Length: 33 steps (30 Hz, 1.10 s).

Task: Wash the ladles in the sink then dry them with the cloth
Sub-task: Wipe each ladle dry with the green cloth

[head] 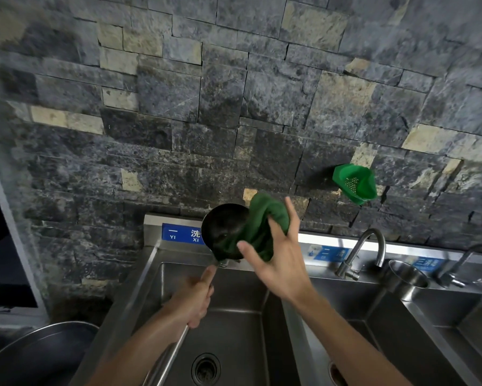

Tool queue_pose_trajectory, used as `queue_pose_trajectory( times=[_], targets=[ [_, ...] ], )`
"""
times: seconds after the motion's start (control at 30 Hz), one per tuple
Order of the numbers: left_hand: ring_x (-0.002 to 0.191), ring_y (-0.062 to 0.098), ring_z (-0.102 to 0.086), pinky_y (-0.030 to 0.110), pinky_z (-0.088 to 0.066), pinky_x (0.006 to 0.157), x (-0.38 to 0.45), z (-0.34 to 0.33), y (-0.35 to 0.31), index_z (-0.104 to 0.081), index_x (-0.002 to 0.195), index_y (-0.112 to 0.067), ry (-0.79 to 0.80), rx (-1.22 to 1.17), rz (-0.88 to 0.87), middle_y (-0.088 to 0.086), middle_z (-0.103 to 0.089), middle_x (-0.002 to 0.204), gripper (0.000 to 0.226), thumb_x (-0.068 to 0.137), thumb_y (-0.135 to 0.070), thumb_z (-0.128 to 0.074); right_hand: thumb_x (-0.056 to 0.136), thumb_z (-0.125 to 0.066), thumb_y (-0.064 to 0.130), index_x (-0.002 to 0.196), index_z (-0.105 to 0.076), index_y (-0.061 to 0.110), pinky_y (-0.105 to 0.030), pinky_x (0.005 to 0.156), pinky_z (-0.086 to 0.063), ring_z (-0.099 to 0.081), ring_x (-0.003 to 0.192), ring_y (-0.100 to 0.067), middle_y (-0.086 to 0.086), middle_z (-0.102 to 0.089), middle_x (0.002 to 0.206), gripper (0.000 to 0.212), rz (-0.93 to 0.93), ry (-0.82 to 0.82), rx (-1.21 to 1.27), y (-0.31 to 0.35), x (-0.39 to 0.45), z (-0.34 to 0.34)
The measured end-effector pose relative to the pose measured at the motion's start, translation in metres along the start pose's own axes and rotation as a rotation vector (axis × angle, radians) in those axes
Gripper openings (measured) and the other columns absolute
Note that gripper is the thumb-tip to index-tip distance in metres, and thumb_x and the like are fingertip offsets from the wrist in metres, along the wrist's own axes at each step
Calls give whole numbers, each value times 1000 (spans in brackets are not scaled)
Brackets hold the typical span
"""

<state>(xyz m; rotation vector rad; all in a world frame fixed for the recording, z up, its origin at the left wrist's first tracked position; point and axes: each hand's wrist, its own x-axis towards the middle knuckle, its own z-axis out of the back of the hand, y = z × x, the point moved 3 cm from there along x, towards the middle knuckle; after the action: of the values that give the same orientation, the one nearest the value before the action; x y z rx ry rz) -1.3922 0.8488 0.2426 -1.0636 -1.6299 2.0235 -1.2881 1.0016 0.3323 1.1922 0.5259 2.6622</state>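
Head | left hand (pixel 193 300) grip clamped on ladle (pixel 222 232) | right hand (pixel 278 263) grip pinching cloth (pixel 262 221)

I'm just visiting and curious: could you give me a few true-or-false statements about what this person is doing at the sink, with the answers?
1. The left hand grips the long metal handle of the dark round ladle. True.
2. The right hand presses a red sponge into the ladle. False: it holds a green cloth against the bowl.
3. Water is running from the curved steel tap. False: no stream shows.
4. A green plastic strainer basket hangs on the grey stone wall. True.
5. The ladle lies on the bottom of the steel sink. False: it is held up above the basin.
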Motion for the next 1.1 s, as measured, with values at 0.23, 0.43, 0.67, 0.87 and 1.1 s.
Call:
queue_pose_trajectory(
  times=[0.23,0.43,0.67,0.87,1.1],
  targets=[
    [39,8,-49,27,-38,49,-20,-14,18,-47,54,-15,-149,443,-274,0,-47,43,67,97,-64,-30,91,-57,66,128,-54,15,-43,100,-55,-33,149,-28,-8,-5,166,62,-211,-20,-219,14,14,9],
    [57,7,-59,21,-37,59,-32,-20,45,-70,73,-8,-328,515,-500,-4,-55,50,45,101,-38,-50,71,-54,88,107,-63,30,-38,79,-60,-71,85,-21,6,-66,105,69,-301,304,-279,17,23,10],
    [49,9,-50,21,-36,58,-25,-15,64,-52,60,-14,-231,494,-536,-13,-48,43,44,100,-33,-52,49,-86,79,126,-59,51,-37,105,-49,-63,117,-9,19,-64,126,86,-789,573,562,-29,-11,16],
    [43,6,-35,19,-34,51,-9,-29,68,-31,49,-19,-60,469,-510,-5,-34,42,62,89,-66,-33,81,-74,64,129,-69,30,-47,100,-55,-67,121,-30,-10,-71,129,58,-880,490,998,-60,-45,2],
    [37,12,-29,31,-30,52,-6,-62,56,-35,51,-15,81,326,-355,-2,-30,44,68,100,-61,-25,89,-59,69,134,-67,17,-47,98,-55,-65,124,-34,-16,-67,135,68,-979,272,1416,-61,-65,-13]
  ],
)
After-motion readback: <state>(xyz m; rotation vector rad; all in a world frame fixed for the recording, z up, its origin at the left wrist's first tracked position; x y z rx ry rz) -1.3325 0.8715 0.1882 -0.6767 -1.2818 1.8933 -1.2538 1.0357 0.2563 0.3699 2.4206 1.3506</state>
